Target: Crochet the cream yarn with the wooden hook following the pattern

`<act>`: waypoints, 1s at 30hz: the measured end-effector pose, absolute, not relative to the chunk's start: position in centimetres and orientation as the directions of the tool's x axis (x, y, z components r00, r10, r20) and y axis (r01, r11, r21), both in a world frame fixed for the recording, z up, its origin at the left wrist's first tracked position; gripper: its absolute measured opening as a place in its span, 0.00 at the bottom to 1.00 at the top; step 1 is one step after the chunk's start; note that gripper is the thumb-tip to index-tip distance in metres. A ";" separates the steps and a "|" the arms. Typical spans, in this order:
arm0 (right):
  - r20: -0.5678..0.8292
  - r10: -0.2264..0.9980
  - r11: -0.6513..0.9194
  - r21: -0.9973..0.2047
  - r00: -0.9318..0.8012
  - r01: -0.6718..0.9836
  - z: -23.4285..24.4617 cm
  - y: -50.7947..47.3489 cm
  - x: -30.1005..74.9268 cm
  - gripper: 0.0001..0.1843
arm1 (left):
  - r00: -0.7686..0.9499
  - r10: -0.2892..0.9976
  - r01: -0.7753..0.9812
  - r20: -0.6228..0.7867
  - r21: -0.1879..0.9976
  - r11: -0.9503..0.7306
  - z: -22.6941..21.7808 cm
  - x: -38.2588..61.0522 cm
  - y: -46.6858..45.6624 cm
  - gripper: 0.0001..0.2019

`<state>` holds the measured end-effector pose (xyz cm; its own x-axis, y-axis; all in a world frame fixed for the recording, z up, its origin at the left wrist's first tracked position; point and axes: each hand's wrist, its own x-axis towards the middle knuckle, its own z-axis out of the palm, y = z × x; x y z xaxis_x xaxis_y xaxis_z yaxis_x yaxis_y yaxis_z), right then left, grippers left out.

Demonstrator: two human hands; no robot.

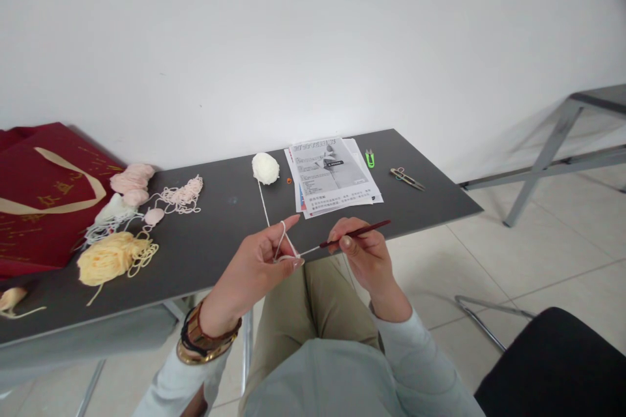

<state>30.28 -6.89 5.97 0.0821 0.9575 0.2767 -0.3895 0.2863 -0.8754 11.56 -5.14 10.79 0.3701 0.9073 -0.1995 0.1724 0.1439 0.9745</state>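
My left hand (pixel 267 259) pinches white yarn (pixel 265 205) between thumb and fingertips, with a strand looped over the raised index finger. That strand runs back to a white yarn ball (pixel 266 169) on the dark table. In my right hand (pixel 364 253) is a crochet hook (pixel 369 229) with a dark red handle, held like a pen. Its thin metal tip points left and meets the yarn at my left fingertips. Whether the tip sits inside a loop is too small to tell. Both hands are above the table's front edge, over my lap.
Printed sheets (pixel 335 176) lie behind my hands, with green thread snips (pixel 370 158) and metal snips (pixel 407 179) to their right. Yellow yarn (pixel 115 257), pink yarn (pixel 132 178) and a red bag (pixel 44 208) are at left. A black chair (pixel 557 365) stands at lower right.
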 end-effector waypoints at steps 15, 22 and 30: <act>0.626 0.771 0.637 -0.762 -0.122 0.115 7.0 -8.7 30.8 0.17 | 0.263 0.947 0.275 -0.187 0.955 0.113 10.5 12.1 -5.1 0.34; 0.669 0.743 0.662 -0.739 0.016 0.125 5.6 -9.4 29.9 0.23 | 0.162 0.969 0.128 -0.184 0.978 0.164 9.9 12.8 -5.2 0.38; 0.679 0.730 0.671 -0.734 0.081 0.109 5.2 -9.6 29.1 0.25 | 0.027 0.988 -0.108 -0.151 0.982 0.153 8.4 13.0 -5.8 0.35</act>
<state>29.10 -9.60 5.15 0.0807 0.7296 0.6791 0.1087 0.6708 -0.7336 12.98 -5.75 8.39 0.0271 0.9882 -0.1508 -0.1080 0.1529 0.9823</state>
